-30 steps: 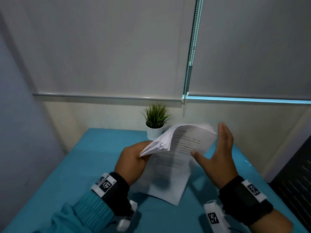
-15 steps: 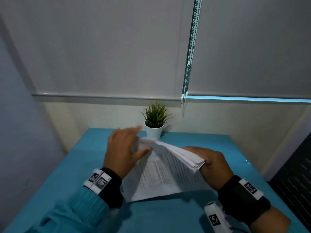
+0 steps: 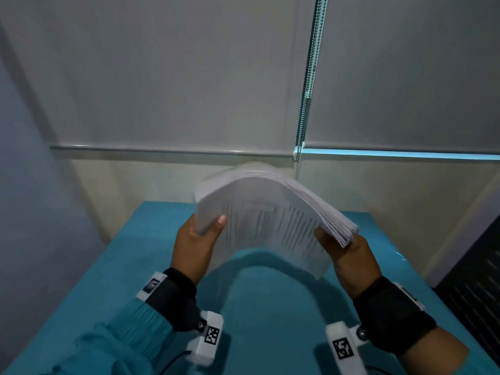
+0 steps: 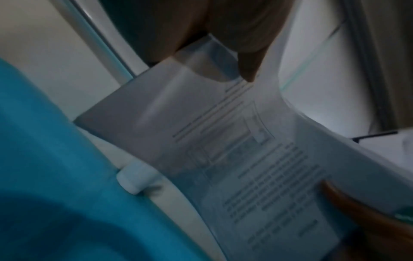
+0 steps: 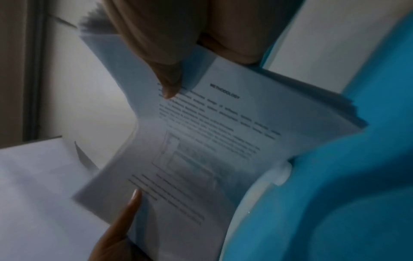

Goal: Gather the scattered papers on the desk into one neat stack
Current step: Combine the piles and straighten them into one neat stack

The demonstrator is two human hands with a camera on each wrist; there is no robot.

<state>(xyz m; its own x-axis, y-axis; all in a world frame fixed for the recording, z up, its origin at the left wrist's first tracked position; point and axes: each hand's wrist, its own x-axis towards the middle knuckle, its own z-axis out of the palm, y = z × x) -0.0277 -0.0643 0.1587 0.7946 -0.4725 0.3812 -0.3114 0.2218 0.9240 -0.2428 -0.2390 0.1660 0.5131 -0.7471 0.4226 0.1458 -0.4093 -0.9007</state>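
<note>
A thick bundle of printed white papers is lifted off the teal desk and arches upward between both hands. My left hand grips its left edge, thumb on the near printed face. My right hand grips the fanned right edge, thumb on the same face. The left wrist view shows the papers pinched by my left hand, blurred. In the right wrist view my right hand pinches the papers, and the other hand's thumb lies on the lower part of the sheet.
Closed roller blinds cover the wall behind the desk, with a bead chain hanging between them. A dark slatted surface stands at the desk's right side. The papers hide whatever stands at the desk's back edge.
The papers lay partly on the desk with the hands sorting them; now both hands hold the whole bundle by its sides, raised and arched. The small potted plant is hidden behind it.
</note>
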